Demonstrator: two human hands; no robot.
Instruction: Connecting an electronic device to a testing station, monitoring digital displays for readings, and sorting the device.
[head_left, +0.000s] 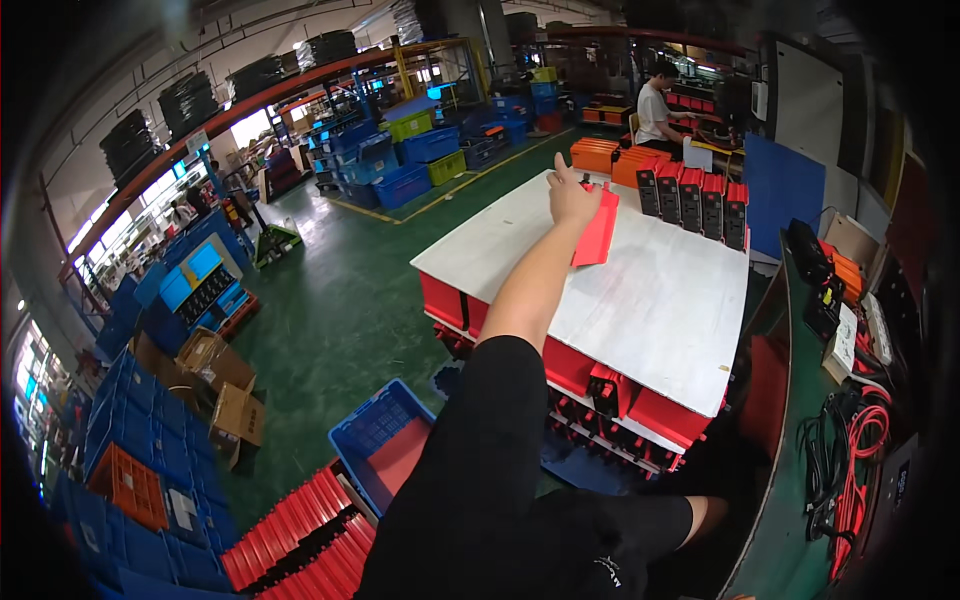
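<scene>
The person's left hand (572, 198) stretches far out toward twelve o'clock, fingers closed over the top end of a flat red panel (597, 232), which hangs tilted with its lower edge resting on the white board (650, 300) topping a stack of red units. At one o'clock a row of upright red-and-black units (693, 205) stands along the board's far edge, probably lined up for easy reach. The right hand is out of sight. A blue crate (385, 445) sits at seven o'clock, beside stacked red panels (300, 545) kept close by.
</scene>
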